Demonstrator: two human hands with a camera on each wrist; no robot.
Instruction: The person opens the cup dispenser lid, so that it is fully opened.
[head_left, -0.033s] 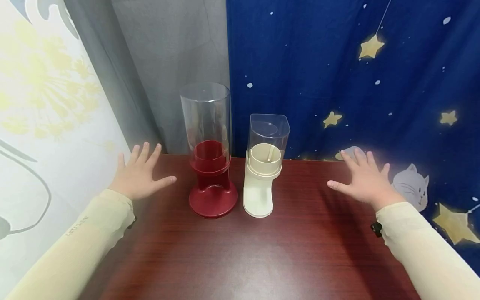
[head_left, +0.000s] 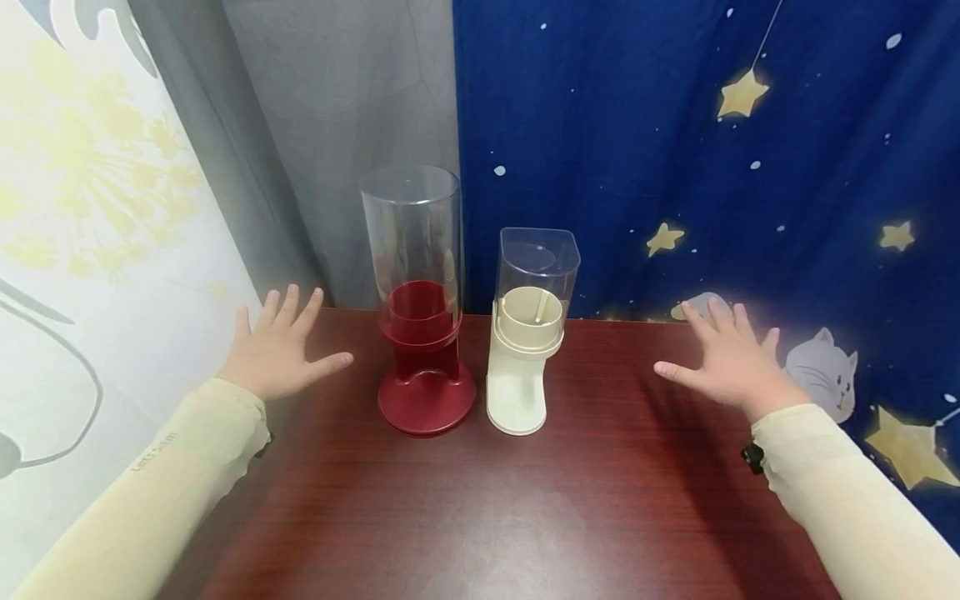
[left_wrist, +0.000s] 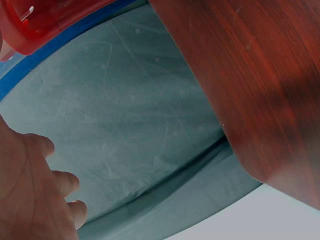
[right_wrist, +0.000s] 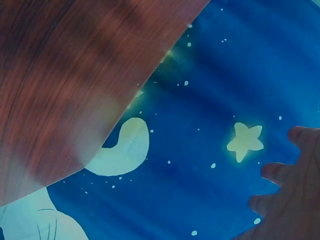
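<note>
Side by side on the dark red-brown table (head_left: 465,517) stand two upright dispensers. The left one is a red stand (head_left: 427,404) bearing a tall clear cylinder (head_left: 412,225). Shorter and cream-coloured, the right stand (head_left: 516,396) carries a clear container (head_left: 538,250) around a cream ring. My left hand (head_left: 277,346) is held with fingers spread, left of the red stand and apart from it. Fingers likewise spread, my right hand (head_left: 727,358) is well to the right of the cream stand. Neither hand holds anything. In the left wrist view, part of the red stand (left_wrist: 50,30) shows at the top left.
Behind the table hang a grey curtain (head_left: 352,100) and a blue curtain (head_left: 600,125) with stars and a cat. A white patterned cloth (head_left: 97,250) is at the left. The table's back edge (head_left: 615,322) runs just behind the two stands.
</note>
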